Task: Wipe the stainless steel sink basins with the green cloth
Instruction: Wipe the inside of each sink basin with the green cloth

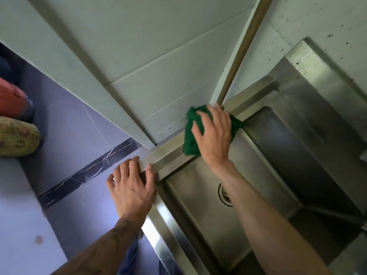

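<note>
Currently the right hand [213,133], fingers spread, presses the green cloth [189,141] on the sink [168,156] rim, while the left hand [132,187] rests spread on its corner; uneven pressure could let the cloth slide off into the basin [198,205]

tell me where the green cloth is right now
In the head view the green cloth lies right of centre on the sink rim by the tiled wall, under the right hand, just beyond the drain.
</note>
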`<state>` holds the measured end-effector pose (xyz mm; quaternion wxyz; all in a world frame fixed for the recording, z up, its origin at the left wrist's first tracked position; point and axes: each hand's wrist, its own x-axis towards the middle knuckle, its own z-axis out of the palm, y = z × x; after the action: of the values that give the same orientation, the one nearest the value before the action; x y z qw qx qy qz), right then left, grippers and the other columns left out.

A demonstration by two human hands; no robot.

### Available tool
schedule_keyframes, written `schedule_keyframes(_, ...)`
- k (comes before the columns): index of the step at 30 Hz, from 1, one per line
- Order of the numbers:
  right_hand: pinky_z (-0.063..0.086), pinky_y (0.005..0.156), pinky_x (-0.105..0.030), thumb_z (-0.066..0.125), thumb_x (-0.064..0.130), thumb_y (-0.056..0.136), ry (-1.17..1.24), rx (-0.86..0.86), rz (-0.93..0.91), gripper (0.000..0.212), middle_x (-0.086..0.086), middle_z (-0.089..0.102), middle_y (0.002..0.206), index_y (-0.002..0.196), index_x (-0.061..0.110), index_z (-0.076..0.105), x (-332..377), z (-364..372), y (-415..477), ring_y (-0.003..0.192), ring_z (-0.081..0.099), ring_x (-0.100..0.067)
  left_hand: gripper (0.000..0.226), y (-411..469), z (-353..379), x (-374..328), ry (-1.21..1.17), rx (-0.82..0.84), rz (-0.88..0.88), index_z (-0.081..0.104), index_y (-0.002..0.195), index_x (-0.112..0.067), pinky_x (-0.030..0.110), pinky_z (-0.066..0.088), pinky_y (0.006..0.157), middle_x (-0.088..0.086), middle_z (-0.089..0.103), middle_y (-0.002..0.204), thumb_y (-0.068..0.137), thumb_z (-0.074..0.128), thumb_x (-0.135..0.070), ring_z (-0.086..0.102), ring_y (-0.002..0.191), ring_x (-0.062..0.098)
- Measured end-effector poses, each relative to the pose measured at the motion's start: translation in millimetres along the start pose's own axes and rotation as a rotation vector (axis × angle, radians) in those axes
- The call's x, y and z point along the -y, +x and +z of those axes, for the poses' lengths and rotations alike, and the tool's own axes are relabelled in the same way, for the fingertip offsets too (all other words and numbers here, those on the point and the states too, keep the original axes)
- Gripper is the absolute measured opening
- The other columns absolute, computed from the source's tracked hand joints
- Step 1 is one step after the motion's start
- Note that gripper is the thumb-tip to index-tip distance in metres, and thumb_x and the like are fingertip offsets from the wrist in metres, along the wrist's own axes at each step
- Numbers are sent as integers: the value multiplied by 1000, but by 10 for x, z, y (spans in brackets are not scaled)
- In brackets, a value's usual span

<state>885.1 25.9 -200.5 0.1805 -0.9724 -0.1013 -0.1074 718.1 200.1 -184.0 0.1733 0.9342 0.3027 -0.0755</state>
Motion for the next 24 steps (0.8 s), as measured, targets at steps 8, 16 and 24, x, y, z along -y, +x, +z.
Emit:
schedule_keyframes(8,35,118,-39,50,37,106,29,-23,167,39,-13,60,143,126,9,68,-1139,-239,827,135,54,-28,51,6,25,-24,-22,-42,-25,61,133,-15,53,34,109,10,63,123,99,41,-49,50,121,35)
schedule_keyframes(16,39,118,-44,49,36,107,94,67,125,38,-11,58,145,131,11,64,-1146,-281,790,136,54,-28,56,14,23,7,0,-7,-12,59,136,-15,52,32,111,9,61,129,101,37,-52,49,125,34)
schedule_keyframes(24,40,120,-48,50,35,109,84,19,206,38,-12,54,151,136,12,64,-886,-222,716,142,49,-29,52,33,15,57,27,-7,-11,60,129,-14,53,37,106,8,61,121,102,38,-53,52,118,33)
